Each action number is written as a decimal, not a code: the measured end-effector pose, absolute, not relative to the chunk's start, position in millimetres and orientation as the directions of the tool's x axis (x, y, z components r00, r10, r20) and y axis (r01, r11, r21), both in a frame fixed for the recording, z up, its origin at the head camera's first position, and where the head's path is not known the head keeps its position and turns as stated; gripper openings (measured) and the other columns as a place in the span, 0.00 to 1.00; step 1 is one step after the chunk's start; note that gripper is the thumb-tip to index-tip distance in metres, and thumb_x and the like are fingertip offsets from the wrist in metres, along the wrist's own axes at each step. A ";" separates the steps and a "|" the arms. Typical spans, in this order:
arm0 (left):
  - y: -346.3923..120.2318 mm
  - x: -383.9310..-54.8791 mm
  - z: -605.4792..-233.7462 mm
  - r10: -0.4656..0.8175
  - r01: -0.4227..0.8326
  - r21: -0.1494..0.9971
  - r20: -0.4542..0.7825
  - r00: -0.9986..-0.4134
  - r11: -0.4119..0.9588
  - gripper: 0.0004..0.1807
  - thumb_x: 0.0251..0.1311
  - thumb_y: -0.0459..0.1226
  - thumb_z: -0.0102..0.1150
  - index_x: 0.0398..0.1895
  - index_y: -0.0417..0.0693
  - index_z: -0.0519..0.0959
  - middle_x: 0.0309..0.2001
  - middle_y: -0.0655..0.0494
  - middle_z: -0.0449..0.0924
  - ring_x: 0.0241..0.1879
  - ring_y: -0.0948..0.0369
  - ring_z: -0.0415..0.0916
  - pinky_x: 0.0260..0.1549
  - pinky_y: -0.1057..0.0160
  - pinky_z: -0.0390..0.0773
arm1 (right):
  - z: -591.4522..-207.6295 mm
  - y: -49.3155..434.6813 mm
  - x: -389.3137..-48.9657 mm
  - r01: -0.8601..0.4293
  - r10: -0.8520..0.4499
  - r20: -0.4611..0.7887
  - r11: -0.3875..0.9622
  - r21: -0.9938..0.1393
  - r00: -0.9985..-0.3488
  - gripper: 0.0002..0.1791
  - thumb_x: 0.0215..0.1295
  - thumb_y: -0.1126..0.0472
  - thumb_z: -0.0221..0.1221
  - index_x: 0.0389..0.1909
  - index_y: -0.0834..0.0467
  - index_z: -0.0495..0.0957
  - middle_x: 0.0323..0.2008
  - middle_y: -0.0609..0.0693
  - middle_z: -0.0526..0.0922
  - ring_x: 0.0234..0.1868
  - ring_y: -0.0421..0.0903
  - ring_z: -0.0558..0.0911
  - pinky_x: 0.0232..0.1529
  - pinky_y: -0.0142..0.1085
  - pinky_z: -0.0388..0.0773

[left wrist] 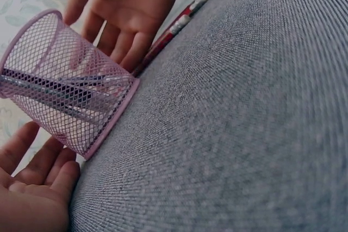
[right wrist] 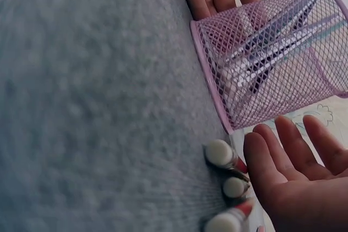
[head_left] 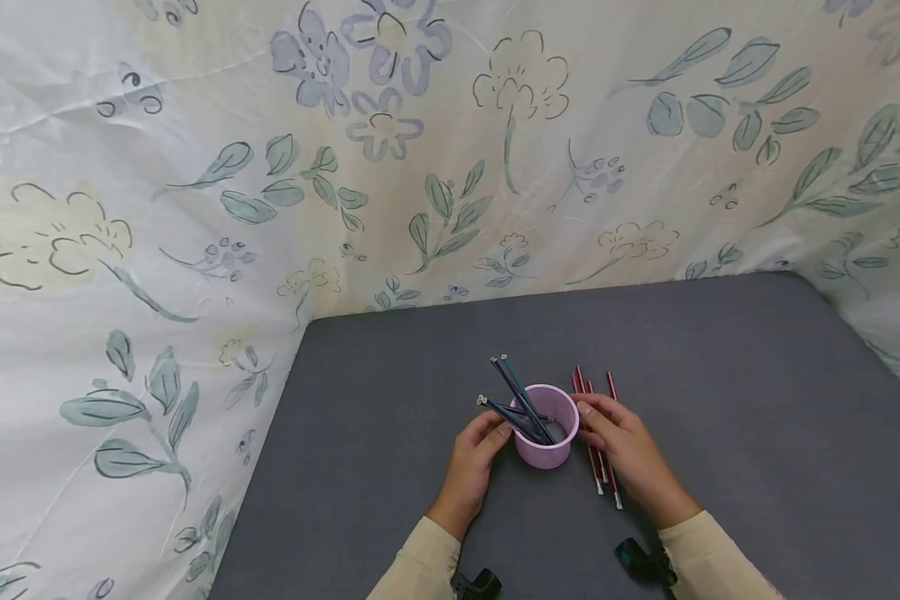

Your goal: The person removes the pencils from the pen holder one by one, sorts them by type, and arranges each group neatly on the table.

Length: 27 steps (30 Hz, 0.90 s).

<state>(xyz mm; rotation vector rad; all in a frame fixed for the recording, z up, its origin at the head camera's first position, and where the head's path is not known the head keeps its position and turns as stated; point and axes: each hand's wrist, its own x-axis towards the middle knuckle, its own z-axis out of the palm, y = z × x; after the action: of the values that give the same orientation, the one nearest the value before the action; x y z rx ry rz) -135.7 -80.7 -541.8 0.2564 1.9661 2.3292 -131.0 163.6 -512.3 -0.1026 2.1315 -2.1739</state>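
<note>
A pink mesh pencil cup (head_left: 542,457) stands upright on the dark grey table, between both hands. Several dark pencils (head_left: 523,398) lean inside it, their upper ends over the rim towards the left. My left hand (head_left: 468,467) is at the cup's left side; in the left wrist view its loosely bent fingers (left wrist: 41,161) are beside the cup's base (left wrist: 111,126). On the opposite side, my right hand (head_left: 633,454) has its fingers extended along the mesh wall. Several red pencils (head_left: 597,477) lie under and beside the right hand, with their white eraser ends (right wrist: 219,152) towards me.
The grey table (head_left: 390,375) extends to both sides of the cup. Behind it and at the left hangs a white cloth (head_left: 450,125) with a flower and leaf print. Black wrist cameras (head_left: 645,562) are strapped at both cream sleeves (head_left: 708,554).
</note>
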 end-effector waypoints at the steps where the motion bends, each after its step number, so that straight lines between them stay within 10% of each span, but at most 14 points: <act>1: -80.6 -135.5 -541.4 0.169 0.044 0.984 0.073 -0.983 -0.172 0.17 0.80 0.36 0.57 0.60 0.31 0.83 0.54 0.46 0.87 0.59 0.55 0.79 0.65 0.61 0.72 | -512.8 163.1 -130.5 0.024 -0.119 -0.022 -0.020 -1.000 -0.993 0.26 0.90 0.55 0.50 0.72 0.72 0.71 0.69 0.70 0.75 0.60 0.42 0.83 0.57 0.32 0.81; 27: -81.3 -135.9 -541.3 0.179 0.053 0.981 0.088 -0.980 -0.189 0.17 0.80 0.35 0.57 0.59 0.28 0.82 0.54 0.43 0.86 0.58 0.56 0.78 0.65 0.60 0.72 | -509.7 146.1 -124.8 0.050 -0.076 -0.048 -0.028 -0.998 -0.996 0.28 0.91 0.54 0.47 0.73 0.75 0.71 0.71 0.70 0.74 0.65 0.36 0.78 0.62 0.25 0.72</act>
<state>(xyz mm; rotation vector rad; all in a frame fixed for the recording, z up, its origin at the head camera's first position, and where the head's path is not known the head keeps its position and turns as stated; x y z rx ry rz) -135.9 -81.3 -541.3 0.2796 1.9465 2.3441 -124.8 146.1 -509.7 -0.0288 2.1269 -2.1911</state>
